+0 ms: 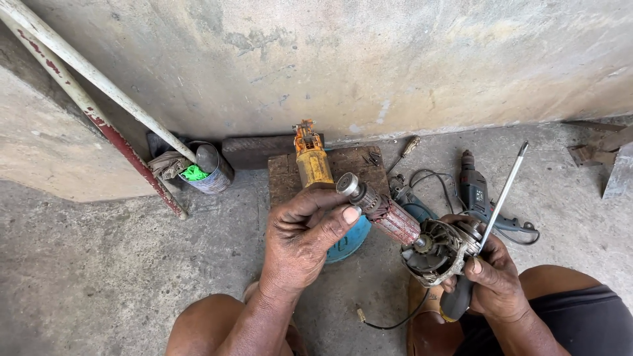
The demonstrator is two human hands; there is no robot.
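While the person sits low on a concrete floor (99, 264) beside a stained wall (369, 59), both bare hands work on a motor armature (390, 217) with a reddish winding and a metal shaft. Its lower end sits in a grey gear housing (436, 252). The left hand (304, 240) curls around the shaft end, thumb pressed against the armature's upper part, fingers closed together. The right hand (491, 273) is clamped on the housing and also pinches a long screwdriver (499, 201), whose dark handle points down and whose shaft slants up to the right. Behind the hands, a wooden block (359, 165) near the wall carries a yellow motor casing (311, 161). A blue round part (353, 240) lies under the left hand. An electric drill (476, 191) with its cable lies to the right, and a tin can (211, 173) stands to the left, against two leaning pipes (99, 79).
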